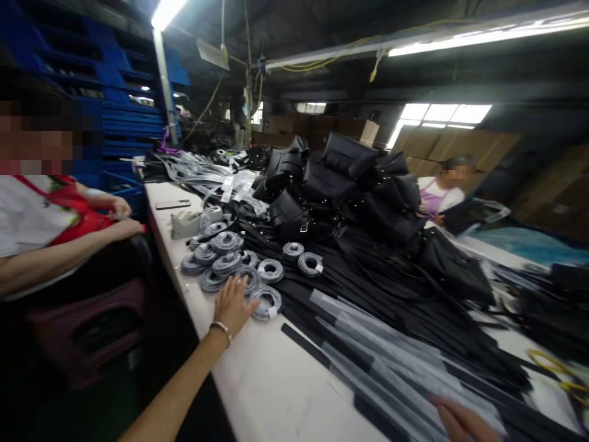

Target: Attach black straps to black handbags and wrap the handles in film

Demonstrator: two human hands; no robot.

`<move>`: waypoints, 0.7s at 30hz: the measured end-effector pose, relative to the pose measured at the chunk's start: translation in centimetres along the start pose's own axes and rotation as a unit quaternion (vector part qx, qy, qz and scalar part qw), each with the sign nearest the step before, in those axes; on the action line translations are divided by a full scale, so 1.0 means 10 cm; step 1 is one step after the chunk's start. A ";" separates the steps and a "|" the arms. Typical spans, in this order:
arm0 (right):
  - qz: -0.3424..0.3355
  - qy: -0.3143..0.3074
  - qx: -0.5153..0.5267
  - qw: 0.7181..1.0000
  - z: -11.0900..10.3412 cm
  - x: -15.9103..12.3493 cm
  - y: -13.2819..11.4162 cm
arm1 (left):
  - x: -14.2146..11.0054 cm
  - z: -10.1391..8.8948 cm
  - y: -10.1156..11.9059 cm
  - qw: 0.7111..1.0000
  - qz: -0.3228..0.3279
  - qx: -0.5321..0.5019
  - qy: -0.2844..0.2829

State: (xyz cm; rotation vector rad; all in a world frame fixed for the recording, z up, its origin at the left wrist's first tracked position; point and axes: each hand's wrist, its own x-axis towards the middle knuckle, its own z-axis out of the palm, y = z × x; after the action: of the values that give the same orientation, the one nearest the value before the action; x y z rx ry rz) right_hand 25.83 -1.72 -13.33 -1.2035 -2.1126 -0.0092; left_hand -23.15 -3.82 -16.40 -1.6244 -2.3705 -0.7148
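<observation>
My left hand (232,302) reaches out over the white table (271,380), fingers spread, touching the near coiled grey straps (265,302). Several such coils lie in a cluster (225,255) just beyond it. A thin bracelet circles that wrist. My right hand (462,420) shows only partly at the bottom edge, blurred, resting on long black and grey straps wrapped in plastic (368,356); its fingers look flat.
A heap of black bags (350,184) fills the table's middle. A tape dispenser (186,222) and a phone (172,204) lie farther along. A person in a red apron (50,227) sits at left; another person (444,190) sits across. Blue pallets (119,104) stand behind.
</observation>
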 end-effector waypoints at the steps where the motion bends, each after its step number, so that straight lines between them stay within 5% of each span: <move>1: -0.008 -0.006 0.005 1.000 0.17 0.27 -0.12 | 0.02 0.03 0.07 1.000 -0.002 -0.004 -0.019; 8: -0.023 -0.117 -0.035 0.992 1.39 2.14 -1.05 | -0.04 -0.06 0.34 0.997 0.051 -0.035 -0.053; 13: 0.014 -0.198 -0.133 0.971 2.08 2.56 -1.04 | 0.05 -0.05 0.38 0.989 0.072 -0.039 -0.124; 16: 0.014 -0.225 -0.172 0.959 2.19 2.59 -0.95 | 0.09 -0.01 0.41 0.983 0.090 -0.043 -0.152; 21: 0.070 -0.181 -0.097 0.976 1.99 2.67 -1.01 | 0.11 -0.24 0.32 0.973 0.083 -0.156 -0.150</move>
State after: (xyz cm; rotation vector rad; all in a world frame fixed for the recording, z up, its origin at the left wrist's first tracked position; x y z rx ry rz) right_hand -1.75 19.17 -10.02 -1.5679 -2.3752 0.0745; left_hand -20.93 -3.14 -12.98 -2.1709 -2.3672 -0.9004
